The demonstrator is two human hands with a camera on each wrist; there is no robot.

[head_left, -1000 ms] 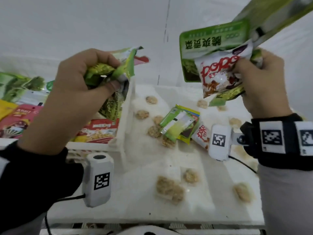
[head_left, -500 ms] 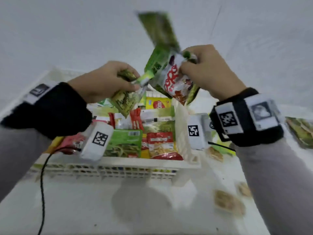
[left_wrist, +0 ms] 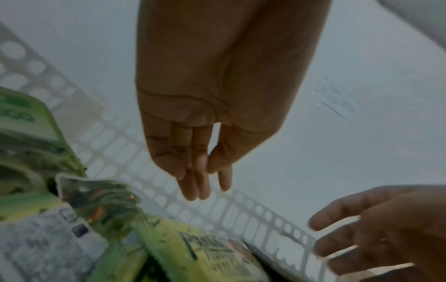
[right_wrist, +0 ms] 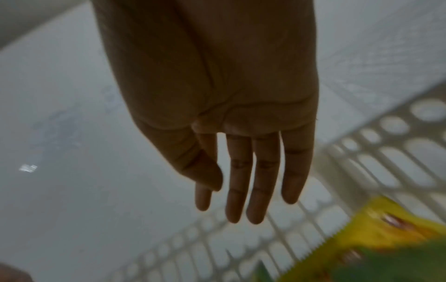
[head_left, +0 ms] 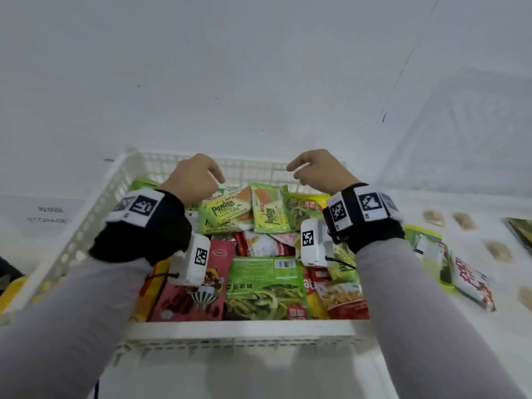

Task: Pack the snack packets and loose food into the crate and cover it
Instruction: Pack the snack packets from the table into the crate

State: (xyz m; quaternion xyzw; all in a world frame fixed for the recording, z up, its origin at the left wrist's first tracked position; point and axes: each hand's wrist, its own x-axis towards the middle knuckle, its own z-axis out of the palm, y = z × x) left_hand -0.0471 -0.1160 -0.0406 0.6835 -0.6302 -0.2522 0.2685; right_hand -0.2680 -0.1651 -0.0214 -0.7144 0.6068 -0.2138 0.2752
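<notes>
Packets [head_left: 259,283] fill the crate [head_left: 236,331] right under my hands. My left grip [head_left: 193,180] and right grip [head_left: 319,171] hang loose and hold nothing. Round snacks [head_left: 499,251] lie on the desk [head_left: 489,341], right of my right grip.

Soft even light in head view, edges warped, wrist views dim, grainy, motion-blurred

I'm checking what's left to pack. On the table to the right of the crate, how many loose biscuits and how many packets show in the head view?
Loose biscuits: 4
Packets: 3, one cut off by the frame edge; overlaps may hide more
Total: 7
</notes>
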